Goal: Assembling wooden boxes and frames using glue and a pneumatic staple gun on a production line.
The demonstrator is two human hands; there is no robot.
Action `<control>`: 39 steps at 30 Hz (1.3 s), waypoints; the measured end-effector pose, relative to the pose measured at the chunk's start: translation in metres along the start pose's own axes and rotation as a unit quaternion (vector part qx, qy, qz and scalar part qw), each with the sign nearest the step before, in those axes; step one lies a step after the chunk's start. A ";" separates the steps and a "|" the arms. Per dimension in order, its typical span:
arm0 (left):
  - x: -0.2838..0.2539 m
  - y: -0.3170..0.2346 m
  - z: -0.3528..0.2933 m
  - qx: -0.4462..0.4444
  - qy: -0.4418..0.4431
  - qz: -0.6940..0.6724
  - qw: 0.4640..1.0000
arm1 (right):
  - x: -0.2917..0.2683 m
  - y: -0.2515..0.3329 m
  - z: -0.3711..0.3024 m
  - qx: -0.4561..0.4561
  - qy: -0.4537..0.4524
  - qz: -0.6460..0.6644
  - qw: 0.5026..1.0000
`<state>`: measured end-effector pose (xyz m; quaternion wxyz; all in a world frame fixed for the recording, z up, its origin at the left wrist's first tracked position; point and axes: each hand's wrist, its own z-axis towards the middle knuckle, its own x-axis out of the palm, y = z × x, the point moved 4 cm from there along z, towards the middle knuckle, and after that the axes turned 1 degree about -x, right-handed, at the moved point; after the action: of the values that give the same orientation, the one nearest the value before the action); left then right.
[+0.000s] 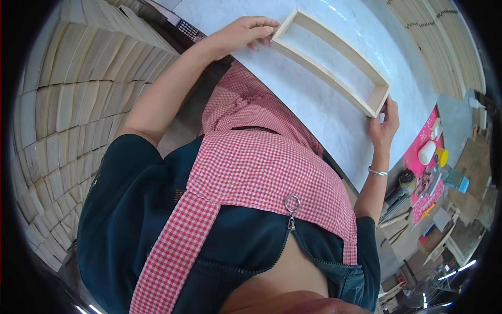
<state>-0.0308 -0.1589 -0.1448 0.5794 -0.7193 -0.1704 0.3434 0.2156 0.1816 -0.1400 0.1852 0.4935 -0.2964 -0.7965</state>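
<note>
A long, narrow wooden frame (325, 76) of pale bare wood, open in the middle, rests on the white tabletop (219, 11). My left hand (251, 32) is at its far left end, fingers bent and the fingertips against the short side. At the opposite end, my right hand (385, 124) has its thumb and fingers closed around the near right corner. Some of the right fingers are hidden behind the wood. A silver bangle (377, 171) circles my right wrist.
Stacks of wooden pieces (99, 78) rise along the left. More long wooden strips (431, 42) lie at the table's far right. A pink cloth (418, 152) on the right carries a white roll (426, 152), a yellow container (441, 157) and tools. A dark keypad (187, 29) sits by the left table edge.
</note>
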 end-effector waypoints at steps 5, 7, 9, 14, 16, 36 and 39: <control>0.008 0.011 0.003 -0.133 -0.033 -0.062 0.989 | 0.002 -0.001 -0.001 -0.001 -0.008 -0.006 1.000; 0.007 0.012 0.007 -0.116 -0.023 -0.001 0.993 | 0.005 -0.003 -0.003 0.006 -0.016 -0.003 1.000; 0.007 0.013 0.008 -0.104 -0.014 0.029 0.994 | 0.007 -0.005 -0.006 0.013 -0.022 -0.005 1.000; 0.011 0.004 0.011 0.064 -0.058 0.270 0.959 | 0.011 -0.008 -0.012 0.016 -0.091 -0.011 0.996; 0.011 0.003 0.002 0.068 -0.059 0.253 0.963 | 0.013 -0.001 -0.009 0.021 -0.107 -0.029 0.994; -0.005 -0.012 0.001 -0.125 0.015 -0.064 0.990 | -0.001 0.016 -0.026 0.264 -0.062 0.285 0.919; -0.004 -0.011 -0.005 -0.141 -0.002 -0.039 0.989 | -0.015 0.005 -0.020 0.252 0.030 0.194 0.948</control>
<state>-0.0283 -0.1621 -0.1332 0.4848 -0.7859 -0.2464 0.2943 0.2405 0.1809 -0.1332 0.2149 0.4809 -0.5716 -0.6291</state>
